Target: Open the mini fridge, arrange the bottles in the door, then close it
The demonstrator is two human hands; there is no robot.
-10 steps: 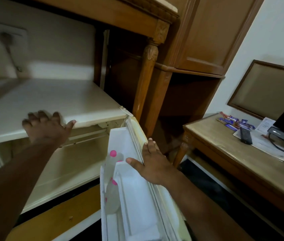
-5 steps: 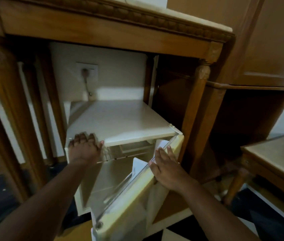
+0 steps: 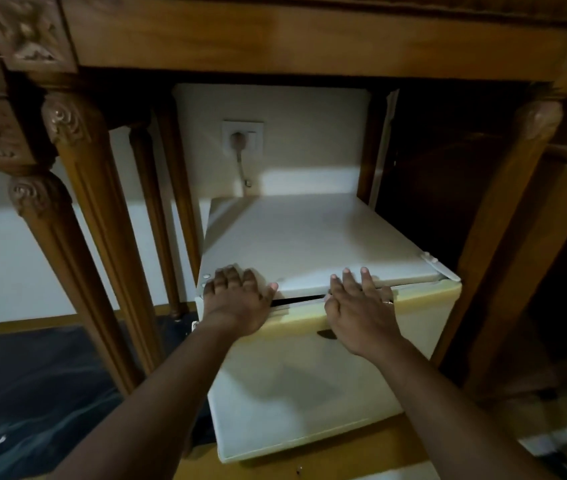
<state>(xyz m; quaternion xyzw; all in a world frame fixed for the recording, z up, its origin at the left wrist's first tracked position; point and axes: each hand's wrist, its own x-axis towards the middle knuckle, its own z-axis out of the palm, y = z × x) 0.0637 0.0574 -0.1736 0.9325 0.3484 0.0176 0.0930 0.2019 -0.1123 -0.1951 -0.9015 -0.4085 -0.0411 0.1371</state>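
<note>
A cream mini fridge (image 3: 313, 237) stands under a carved wooden table. Its door (image 3: 310, 393) is swung almost flush with the body, with a thin dark gap left along the top edge. My left hand (image 3: 237, 296) lies flat on the fridge's top front left corner, fingers spread. My right hand (image 3: 358, 313) presses flat on the upper edge of the door, fingertips reaching over onto the fridge top. Neither hand holds anything. The bottles are hidden behind the door.
Carved wooden table legs (image 3: 95, 237) stand at the left and a leg (image 3: 504, 220) at the right of the fridge. A wall socket (image 3: 242, 138) with a plugged cord sits behind it. The floor (image 3: 32, 393) at the left is dark.
The door has swung from wide open to almost shut under my right hand. My left hand stayed on the fridge top. The bottles in the door are no longer visible.
</note>
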